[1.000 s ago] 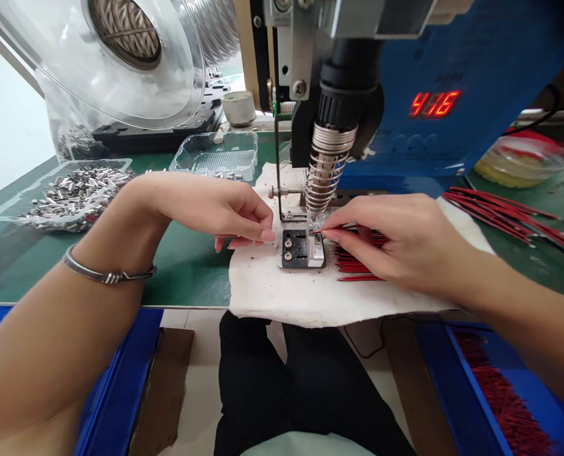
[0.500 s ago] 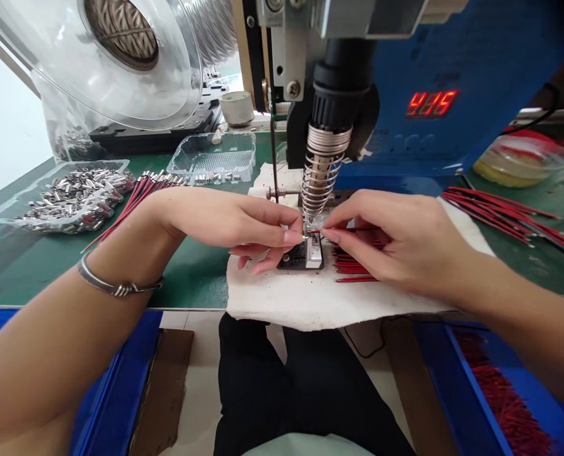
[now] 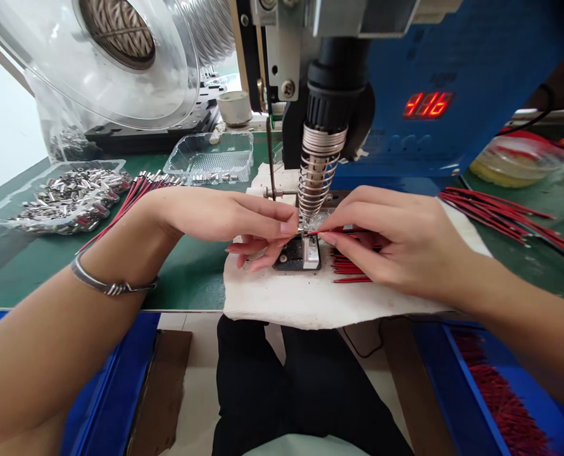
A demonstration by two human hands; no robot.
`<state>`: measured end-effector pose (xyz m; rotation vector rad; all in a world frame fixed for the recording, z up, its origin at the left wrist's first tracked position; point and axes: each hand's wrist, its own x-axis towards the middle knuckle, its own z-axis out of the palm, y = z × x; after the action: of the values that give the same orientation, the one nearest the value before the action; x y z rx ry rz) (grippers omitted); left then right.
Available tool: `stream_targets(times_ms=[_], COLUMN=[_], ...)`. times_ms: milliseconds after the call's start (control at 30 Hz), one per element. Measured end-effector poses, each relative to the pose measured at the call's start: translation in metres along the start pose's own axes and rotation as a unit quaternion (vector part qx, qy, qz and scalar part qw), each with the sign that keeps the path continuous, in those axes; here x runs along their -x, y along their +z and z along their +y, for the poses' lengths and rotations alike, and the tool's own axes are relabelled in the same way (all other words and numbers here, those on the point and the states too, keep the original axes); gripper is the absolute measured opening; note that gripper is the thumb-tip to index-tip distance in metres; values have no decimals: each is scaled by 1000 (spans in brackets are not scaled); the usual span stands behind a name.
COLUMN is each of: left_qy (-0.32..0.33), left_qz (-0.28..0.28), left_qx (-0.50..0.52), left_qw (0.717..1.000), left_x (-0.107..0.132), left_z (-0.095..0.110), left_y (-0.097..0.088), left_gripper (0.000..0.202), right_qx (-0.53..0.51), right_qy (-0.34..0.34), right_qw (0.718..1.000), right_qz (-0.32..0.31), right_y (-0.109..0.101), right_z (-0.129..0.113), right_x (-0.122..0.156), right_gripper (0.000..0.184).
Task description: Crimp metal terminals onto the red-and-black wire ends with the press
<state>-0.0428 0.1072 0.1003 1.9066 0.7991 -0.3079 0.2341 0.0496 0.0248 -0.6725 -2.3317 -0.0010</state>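
My left hand [image 3: 225, 218] reaches in from the left, thumb and index finger pinched on a small shiny metal part [image 3: 300, 232], mostly hidden by the fingertips. Facing it, my right hand [image 3: 395, 234] pinches a thin red wire [image 3: 314, 233] whose end points at the metal part. Both sets of fingertips meet just under the spring-wrapped soldering iron [image 3: 316, 180], over a small metal fixture [image 3: 311, 253] on a black base. Whether wire and part touch is too small to tell. Beneath my right hand lie several red and black wires [image 3: 350, 269].
A white cloth [image 3: 282, 304] covers the bench front. At left stand a clear tray of small metal parts [image 3: 73, 196], a bundle of wires with metal ends [image 3: 139, 190] and another clear tray [image 3: 210, 152]. More red wires [image 3: 495, 212] lie right, before the blue machine [image 3: 405, 145].
My left fingertips have drawn slightly left, and the bright metal bit between the hands shows less. Both hands keep their pinch. The red display reading has changed.
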Motion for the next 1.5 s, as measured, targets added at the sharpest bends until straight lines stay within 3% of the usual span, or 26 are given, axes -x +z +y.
stream_targets(times_ms=[467,767,1067,1500], left_qy=[15,6,-26,3], left_qz=[7,22,41,28], left_qx=[-26,-58,-45,-33], left_qw=[1000,998,998,999], left_x=[-2,-3,-3,-3], left_z=[0,5,6,8], left_y=[2,5,6,5], left_gripper=[47,52,32,35], right_qx=[9,19,24,9], right_qy=[14,-12,19,38], right_qw=[1000,1000,1000,999], right_qz=[-7,0,1,10], right_y=[1,1,2,4], right_z=[2,2,2,-5], right_x=[1,0,1,-2], right_gripper=[22,20,21,17])
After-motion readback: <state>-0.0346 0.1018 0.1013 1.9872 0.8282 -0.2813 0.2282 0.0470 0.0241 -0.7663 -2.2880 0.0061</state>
